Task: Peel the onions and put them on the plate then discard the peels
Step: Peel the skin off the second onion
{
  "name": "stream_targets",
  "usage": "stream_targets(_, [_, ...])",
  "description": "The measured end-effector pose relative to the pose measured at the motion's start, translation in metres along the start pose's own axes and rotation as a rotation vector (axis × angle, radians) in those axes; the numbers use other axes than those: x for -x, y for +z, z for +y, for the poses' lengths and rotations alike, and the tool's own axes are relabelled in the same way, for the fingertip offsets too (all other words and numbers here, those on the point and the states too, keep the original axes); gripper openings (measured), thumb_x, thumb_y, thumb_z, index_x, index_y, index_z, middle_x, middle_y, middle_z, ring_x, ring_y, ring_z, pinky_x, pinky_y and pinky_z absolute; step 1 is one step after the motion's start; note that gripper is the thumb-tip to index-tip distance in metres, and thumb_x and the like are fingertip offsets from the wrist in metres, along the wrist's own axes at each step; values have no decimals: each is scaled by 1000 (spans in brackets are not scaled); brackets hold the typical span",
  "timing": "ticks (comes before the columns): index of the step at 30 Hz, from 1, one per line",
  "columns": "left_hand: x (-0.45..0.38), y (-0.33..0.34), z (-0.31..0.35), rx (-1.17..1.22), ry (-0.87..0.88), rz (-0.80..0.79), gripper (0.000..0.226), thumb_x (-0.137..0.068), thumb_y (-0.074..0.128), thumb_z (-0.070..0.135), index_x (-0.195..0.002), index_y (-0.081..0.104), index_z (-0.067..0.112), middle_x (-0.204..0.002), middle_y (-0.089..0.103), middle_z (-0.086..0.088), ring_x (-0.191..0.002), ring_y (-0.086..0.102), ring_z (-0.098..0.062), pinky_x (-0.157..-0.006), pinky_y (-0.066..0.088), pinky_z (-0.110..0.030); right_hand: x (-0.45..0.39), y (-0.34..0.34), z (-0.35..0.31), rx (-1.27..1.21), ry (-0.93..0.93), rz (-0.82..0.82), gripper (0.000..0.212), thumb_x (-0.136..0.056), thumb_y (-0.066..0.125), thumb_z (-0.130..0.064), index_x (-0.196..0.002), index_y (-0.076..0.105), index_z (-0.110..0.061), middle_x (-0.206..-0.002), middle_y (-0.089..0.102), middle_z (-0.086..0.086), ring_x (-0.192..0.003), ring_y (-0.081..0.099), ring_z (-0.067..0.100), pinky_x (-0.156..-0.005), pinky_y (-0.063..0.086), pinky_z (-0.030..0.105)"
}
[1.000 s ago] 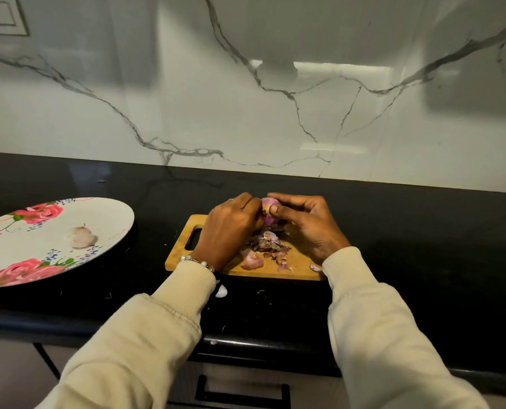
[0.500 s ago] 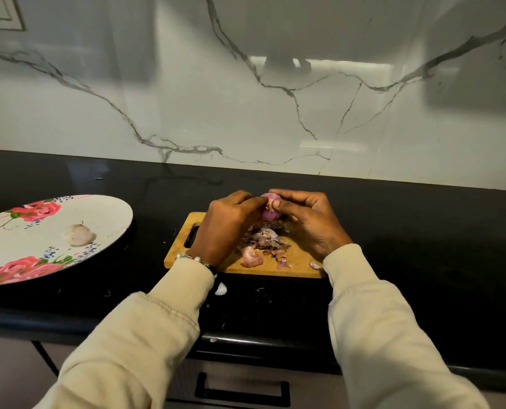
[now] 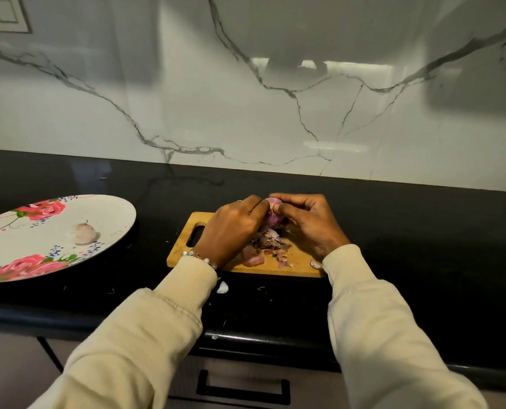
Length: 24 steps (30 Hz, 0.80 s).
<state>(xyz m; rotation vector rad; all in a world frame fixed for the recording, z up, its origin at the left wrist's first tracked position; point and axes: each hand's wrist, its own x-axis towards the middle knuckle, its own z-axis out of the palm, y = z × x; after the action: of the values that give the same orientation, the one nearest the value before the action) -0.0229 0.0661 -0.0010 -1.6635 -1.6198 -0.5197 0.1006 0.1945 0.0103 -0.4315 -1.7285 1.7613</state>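
Nearest, a small white scrap (image 3: 222, 287) lies on the glossy black countertop (image 3: 422, 246). Beyond it, a heap of dry purple-brown peels (image 3: 268, 243) sits on the small wooden cutting board (image 3: 297, 265). Above the heap, the left hand (image 3: 231, 227) and right hand (image 3: 312, 222) both curl around a small pinkish-purple onion (image 3: 272, 212), apparently pinching its skin. Far left, a peeled pale onion (image 3: 83, 233) rests on the round rose-patterned plate (image 3: 110, 214).

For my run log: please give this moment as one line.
peeling | both hands grip onion | peels on board | plate: one peeled onion
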Motion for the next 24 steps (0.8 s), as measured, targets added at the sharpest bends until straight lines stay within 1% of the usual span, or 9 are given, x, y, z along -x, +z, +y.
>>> stream_targets(5, [-2,5,0,-17,-42,78,25,-85,69,10,-105,64,-4,-94,64,-19,-57,62,-27,-42,52,-35,0,3,-1,-32,-6,-7,24,-87,69,-3,-110,73,-3,-105,74,18,-104,70,34,-97,52,55])
stream_targets(8, [-5,5,1,36,-128,70,31,-90,47,22,-99,61,-3,-94,60,-20,-50,55,-24,-38,47,-31,0,4,-1,-55,6,-9,26,-87,70,-2,-112,72,-1,-107,73,20,-106,69,36,-97,52,56])
stream_targets(12, [-8,4,4,209,-333,73,23,-91,52,21,-99,56,0,-97,55,-16,-62,56,-26,-51,48,-36,0,5,-3,-84,-10,-11,27,-85,71,-2,-112,71,0,-108,72,21,-106,68,38,-97,51,58])
stream_targets(14, [-10,5,4,325,-431,104,16,-92,57,17,-98,56,2,-94,52,-9,-72,52,-20,-63,41,-25,0,6,-4,-91,-15,-4,28,-84,72,-2,-112,71,1,-108,72,22,-106,68,37,-97,51,57])
stream_targets(16, [-12,4,5,411,-499,144,8,-91,60,10,-94,57,4,-89,49,-2,-73,46,-12,-63,34,-14,0,6,-4,-108,-15,5,28,-83,72,-2,-111,71,1,-108,72,22,-106,68,37,-97,51,57])
stream_targets(18, [-13,3,6,495,-568,190,4,-91,60,8,-92,57,5,-88,53,-2,-72,47,-10,-64,37,-11,-1,6,-5,-116,-20,8,30,-82,74,-3,-111,71,1,-108,72,22,-107,68,37,-97,51,56])
stream_targets(20, [-13,3,6,595,-639,229,4,-92,56,9,-94,58,6,-91,59,-5,-78,56,-16,-66,47,-17,-1,6,-5,-119,-32,16,31,-82,75,-3,-112,71,1,-108,72,22,-107,68,37,-97,51,56])
stream_targets(21, [-13,4,5,641,-675,240,6,-93,55,11,-94,59,7,-92,61,-6,-80,60,-19,-68,53,-27,-1,6,-5,-125,-35,20,31,-81,75,-3,-111,71,1,-108,72,22,-107,68,38,-97,52,56])
stream_targets(24, [-13,5,5,806,-784,248,9,-96,52,16,-97,60,12,-88,68,-8,-72,68,-24,-64,58,-47,-1,6,-5,-124,-36,34,30,-81,76,-5,-110,72,-1,-108,72,21,-107,68,37,-97,51,57])
